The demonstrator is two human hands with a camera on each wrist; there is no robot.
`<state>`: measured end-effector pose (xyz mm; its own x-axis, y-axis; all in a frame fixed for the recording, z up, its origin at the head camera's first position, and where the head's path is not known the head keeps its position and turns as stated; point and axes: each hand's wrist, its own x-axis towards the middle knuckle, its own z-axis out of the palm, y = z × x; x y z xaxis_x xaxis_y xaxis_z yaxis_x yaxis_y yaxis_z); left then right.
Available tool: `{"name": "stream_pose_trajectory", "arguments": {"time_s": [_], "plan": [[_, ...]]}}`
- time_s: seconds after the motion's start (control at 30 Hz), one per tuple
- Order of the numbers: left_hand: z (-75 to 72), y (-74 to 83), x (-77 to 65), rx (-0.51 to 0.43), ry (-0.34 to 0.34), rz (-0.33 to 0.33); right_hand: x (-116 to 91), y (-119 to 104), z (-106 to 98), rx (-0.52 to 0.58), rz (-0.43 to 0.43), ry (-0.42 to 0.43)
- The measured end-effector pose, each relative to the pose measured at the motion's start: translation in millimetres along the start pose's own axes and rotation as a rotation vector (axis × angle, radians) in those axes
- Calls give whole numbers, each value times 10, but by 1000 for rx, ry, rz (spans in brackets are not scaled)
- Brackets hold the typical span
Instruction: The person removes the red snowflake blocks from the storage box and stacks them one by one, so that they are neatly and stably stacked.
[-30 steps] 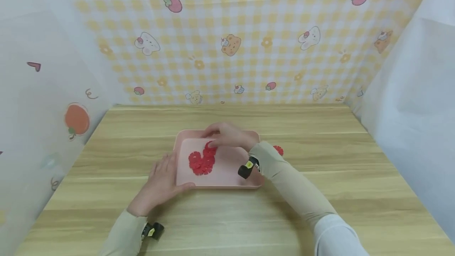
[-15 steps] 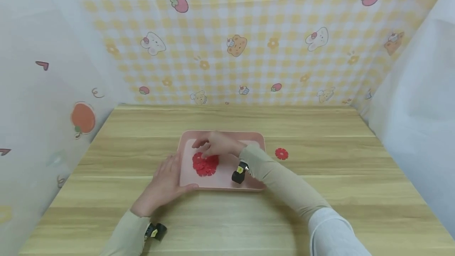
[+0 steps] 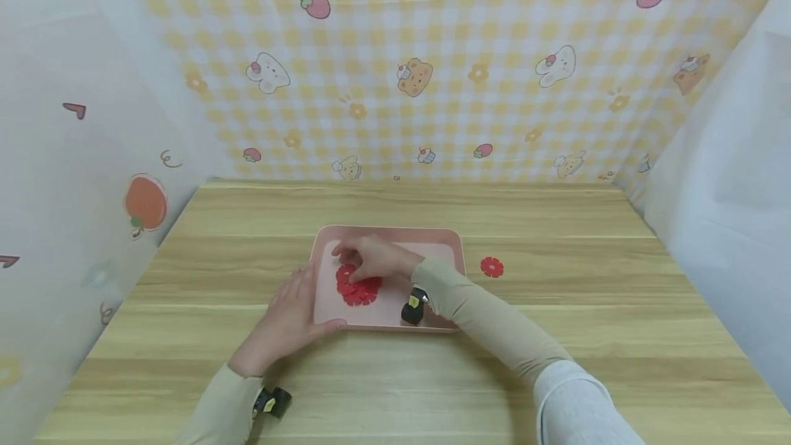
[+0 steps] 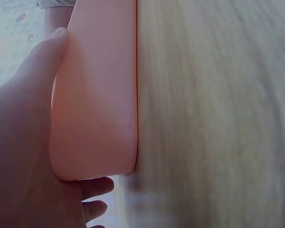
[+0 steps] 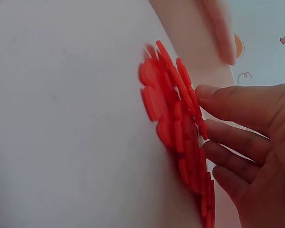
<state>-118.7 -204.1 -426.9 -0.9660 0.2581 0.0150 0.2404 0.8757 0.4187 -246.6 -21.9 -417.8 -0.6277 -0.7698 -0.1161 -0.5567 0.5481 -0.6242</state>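
A shallow pink tray (image 3: 395, 327) stands on the table in the head view, with several red notched snowflake discs (image 3: 363, 294) overlapping in its left half. My left hand (image 3: 287, 318) rests at its front left corner, thumb along the front wall and fingers along the left side. The left wrist view shows those fingers reaching past the corner. My right hand (image 3: 373, 259) is inside the tray over the discs. In the right wrist view, its thumb (image 5: 232, 102) and fingertips touch the near edge of the piled discs (image 5: 180, 114), without closing round any.
One separate red snowflake disc (image 3: 491, 267) lies on the wooden table (image 3: 587, 335) to the right of the tray. A checked cloth backdrop (image 3: 346, 95) stands at the far table edge, with white sheets at both sides.
The right hand has moved down and left inside the tray. The discs beneath it, more spread before, now lie in a tighter pile. The left hand stays at the tray's corner.
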Motion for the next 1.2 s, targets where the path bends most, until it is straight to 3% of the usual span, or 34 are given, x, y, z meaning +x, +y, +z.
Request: {"name": "stream_pose_trajectory", "arguments": {"time_s": [0.37,0.7,1.0,1.2], "plan": [[-12,24,12,-18,-6,-6,1,2,1,-29,-76,14],[-6,41,7,-23,9,9,-35,27,-53,144,33,66],[-9,38,-6,-24,11,7,-129,-14,-203,199,82,90],[-8,22,-12,-20,4,-5,-203,-27,-304,156,71,132]]}}
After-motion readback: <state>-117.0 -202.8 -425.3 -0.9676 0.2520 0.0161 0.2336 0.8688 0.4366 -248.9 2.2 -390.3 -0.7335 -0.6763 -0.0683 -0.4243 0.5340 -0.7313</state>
